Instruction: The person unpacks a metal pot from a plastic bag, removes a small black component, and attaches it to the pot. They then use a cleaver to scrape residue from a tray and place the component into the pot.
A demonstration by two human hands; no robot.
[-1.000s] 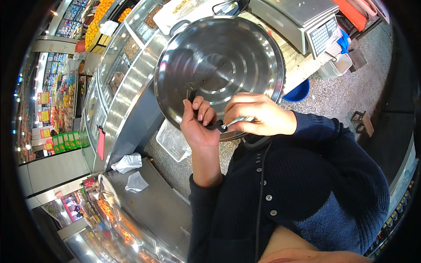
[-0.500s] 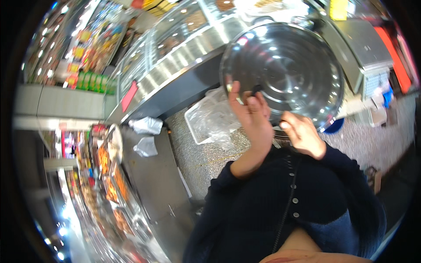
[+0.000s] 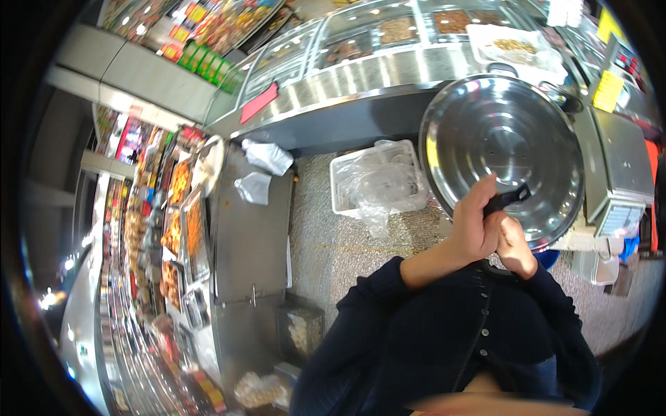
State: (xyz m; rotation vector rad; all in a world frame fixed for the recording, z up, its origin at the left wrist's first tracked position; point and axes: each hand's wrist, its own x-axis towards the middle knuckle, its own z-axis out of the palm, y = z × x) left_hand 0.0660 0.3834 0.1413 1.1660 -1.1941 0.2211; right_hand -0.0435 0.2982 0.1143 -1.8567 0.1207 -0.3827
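Observation:
A large, shiny round steel pan (image 3: 504,142) fills the space before me, a loop handle on its far rim. My left hand (image 3: 475,225) is closed round a black handle (image 3: 508,200) with a hole in its end, above the pan's near side. The rest of that tool is hidden by my hands. Close beside it, my right hand (image 3: 515,248) is closed at the pan's near rim. Its fingers are partly covered, and it appears to grip the pan there.
A white crate (image 3: 340,186) with clear plastic bags stands on the floor to the left. A steel cabinet (image 3: 253,229) carries two silvery scoops (image 3: 267,157). Beyond the pan runs a glass display counter (image 3: 326,87); a boxy metal scale (image 3: 624,156) stands right.
My left hand has gone from spread fingers to a closed grip on the black handle. The view has shifted, so the pan and both hands appear further right and lower.

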